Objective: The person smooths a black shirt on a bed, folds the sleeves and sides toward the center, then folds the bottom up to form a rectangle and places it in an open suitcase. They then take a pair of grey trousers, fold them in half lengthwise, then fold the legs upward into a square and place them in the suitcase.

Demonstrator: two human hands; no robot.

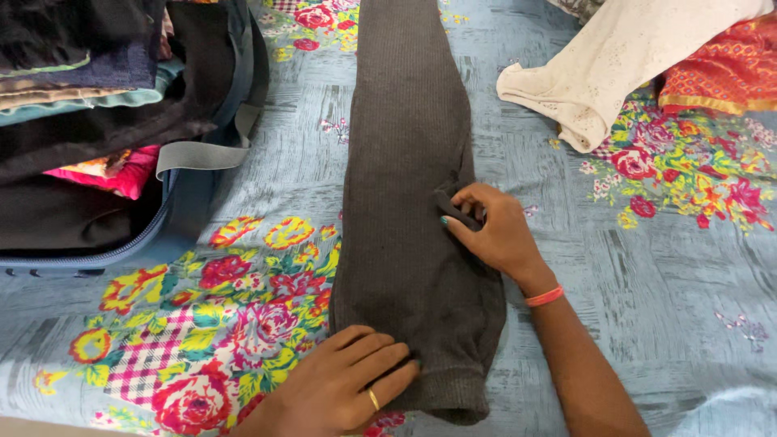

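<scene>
Head view, looking straight down: a long dark grey ribbed knit garment [405, 162], folded into a narrow strip, lies lengthwise down the middle of a bed covered with a pale blue sheet printed with bright flowers [631, 267]. The right hand [492, 231] sits on the garment's right edge about halfway along, fingers [461, 217] pinched shut on a small fold of the grey fabric. An orange band circles that wrist. The left hand [340, 388] lies flat on the near lower-left corner, fingers [380, 360] stretched out and pressing the cloth down, gripping nothing; a gold ring shows on one finger. At the upper left an open blue suitcase [186, 206] holds stacked folded clothes. At the upper right lie a cream speckled garment [615, 61] and, just beside it, an orange-red patterned cloth [724, 69].
</scene>
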